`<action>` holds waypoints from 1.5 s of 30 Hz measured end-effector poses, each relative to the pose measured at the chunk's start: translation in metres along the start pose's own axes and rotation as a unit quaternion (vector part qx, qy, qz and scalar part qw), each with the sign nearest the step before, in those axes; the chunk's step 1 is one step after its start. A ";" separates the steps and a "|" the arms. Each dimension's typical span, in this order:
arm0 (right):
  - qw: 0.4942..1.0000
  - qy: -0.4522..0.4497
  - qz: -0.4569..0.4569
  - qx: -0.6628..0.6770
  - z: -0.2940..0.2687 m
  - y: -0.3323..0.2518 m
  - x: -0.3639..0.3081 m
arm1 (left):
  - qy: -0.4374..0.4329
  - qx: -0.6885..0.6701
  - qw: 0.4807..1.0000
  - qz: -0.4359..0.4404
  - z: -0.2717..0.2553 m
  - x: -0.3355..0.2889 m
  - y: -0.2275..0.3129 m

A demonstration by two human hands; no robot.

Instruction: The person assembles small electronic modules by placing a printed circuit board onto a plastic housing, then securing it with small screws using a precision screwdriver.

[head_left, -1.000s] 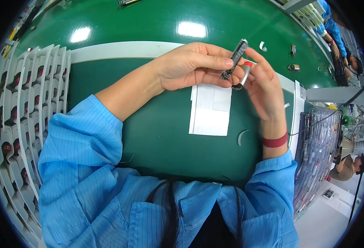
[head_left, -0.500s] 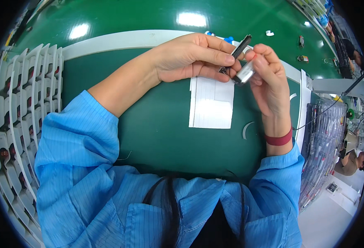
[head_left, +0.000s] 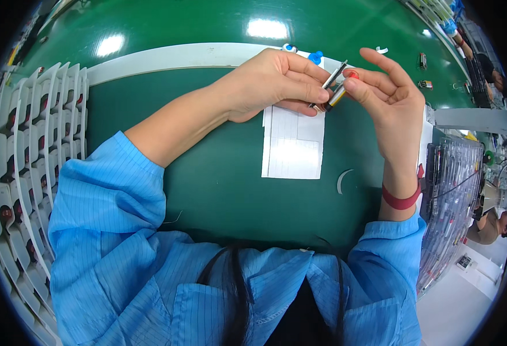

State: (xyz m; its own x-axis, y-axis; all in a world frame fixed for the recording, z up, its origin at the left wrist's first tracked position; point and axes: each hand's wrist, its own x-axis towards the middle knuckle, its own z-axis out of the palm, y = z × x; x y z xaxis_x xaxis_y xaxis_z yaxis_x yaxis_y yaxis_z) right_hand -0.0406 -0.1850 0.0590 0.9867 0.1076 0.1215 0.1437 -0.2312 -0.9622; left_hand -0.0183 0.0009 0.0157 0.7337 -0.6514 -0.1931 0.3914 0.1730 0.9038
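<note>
Above a white sheet of paper (head_left: 294, 151), my two hands meet over the dark green mat. Between the thumb and fingers of my left hand (head_left: 282, 83) is a thin black strip (head_left: 337, 73), held on edge and tilted up to the right. Close beside it is a small silver block (head_left: 338, 96), its narrow side showing a yellowish line. A red bit at the block's upper end lies between the thumb and index finger of my right hand (head_left: 389, 95). The other right fingers are raised and spread. My left fingers partly hide where strip and block come together.
White stacked trays (head_left: 34, 144) with dark and red parts stand left; clear plastic trays (head_left: 452, 202) stand right. A blue-capped item (head_left: 316, 57) sits by the far white rail (head_left: 167, 59). Small battery-like pieces (head_left: 425, 84) lie on the green surface beyond. A curved pale strip (head_left: 341, 181) is on the mat.
My right hand has shifted right and its outer fingers have lifted and spread. Strip and block have turned, so narrower sides show. The left hand has barely moved.
</note>
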 end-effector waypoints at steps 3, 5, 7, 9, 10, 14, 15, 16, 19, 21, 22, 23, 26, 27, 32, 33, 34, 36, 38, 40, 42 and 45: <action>0.999 0.041 -0.009 -0.030 0.004 0.004 0.000 | 0.007 0.005 1.000 0.017 0.002 0.000 0.000; 0.999 0.044 -0.009 -0.029 0.006 0.006 -0.001 | 0.011 0.006 1.000 0.020 0.003 -0.002 -0.002; 0.998 0.051 -0.005 -0.029 0.007 0.005 -0.001 | 0.018 0.007 1.000 0.023 0.005 -0.002 -0.001; 0.999 0.049 -0.007 -0.015 0.008 0.005 -0.001 | 0.024 0.005 0.999 0.023 0.005 -0.003 -0.002; 0.999 0.048 -0.009 -0.001 0.008 0.006 -0.001 | 0.019 0.008 1.000 0.024 0.004 -0.002 -0.001; 0.999 0.049 -0.010 0.006 0.008 0.007 0.000 | 0.013 0.013 1.000 0.023 0.004 0.000 -0.001; 0.998 0.054 -0.012 0.007 0.008 0.008 0.001 | 0.013 0.013 1.000 0.022 0.003 0.001 -0.001; 0.998 0.057 -0.013 0.007 0.008 0.008 0.000 | 0.015 0.026 0.999 0.034 0.004 0.001 -0.002; 0.997 0.063 -0.030 0.038 0.011 0.011 0.000 | 0.039 0.093 0.990 0.101 0.012 -0.003 -0.011; 0.997 0.061 -0.043 0.025 0.013 0.016 0.000 | 0.060 0.222 0.964 0.132 0.024 -0.012 -0.010; 0.997 0.062 -0.052 0.010 0.013 0.017 0.000 | 0.074 0.243 0.959 0.123 0.026 -0.013 -0.010; 0.996 0.061 -0.050 0.034 0.015 0.015 -0.001 | 0.094 0.305 0.932 0.170 0.024 -0.012 -0.008; 0.990 0.020 0.022 0.137 0.014 0.009 0.002 | 0.104 0.382 0.887 0.237 0.018 -0.015 -0.002; 0.988 -0.019 0.004 0.150 0.010 0.013 0.002 | 0.086 0.395 0.878 0.255 0.016 -0.017 0.001; 0.989 0.016 -0.073 0.131 0.000 0.022 0.000 | 0.070 0.402 0.885 0.223 0.024 -0.013 0.014; 0.990 0.037 -0.060 0.124 0.004 0.021 -0.002 | 0.083 0.363 0.896 0.241 0.022 -0.009 0.014; 0.990 0.072 -0.049 0.108 0.006 0.016 -0.004 | 0.114 0.375 0.879 0.271 0.016 -0.005 0.015; 0.992 0.060 -0.066 0.094 0.002 0.025 0.002 | 0.231 0.425 0.837 0.255 -0.010 0.003 0.022; 0.996 0.020 -0.043 0.075 -0.013 0.023 -0.002 | 0.327 0.515 0.750 0.256 -0.049 0.010 0.029; 0.997 -0.012 -0.042 0.066 -0.031 0.024 -0.016 | 0.340 0.552 0.713 0.267 -0.102 0.018 0.019; 0.992 0.019 -0.101 -0.074 -0.053 0.002 -0.044 | 0.357 0.579 0.710 0.183 -0.119 0.007 0.024; 0.967 0.115 -0.074 -0.214 -0.114 -0.014 -0.104 | 0.358 0.596 0.709 0.117 -0.105 0.019 0.032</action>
State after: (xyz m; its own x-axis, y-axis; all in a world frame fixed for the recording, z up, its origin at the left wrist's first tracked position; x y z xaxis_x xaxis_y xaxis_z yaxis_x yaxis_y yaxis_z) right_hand -0.1367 -0.3036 0.0879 0.9362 -0.0368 0.3495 0.2549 -0.6137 -0.7473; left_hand 0.0668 0.0715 0.0010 0.9618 -0.0921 0.2578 -0.2225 -0.8115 0.5403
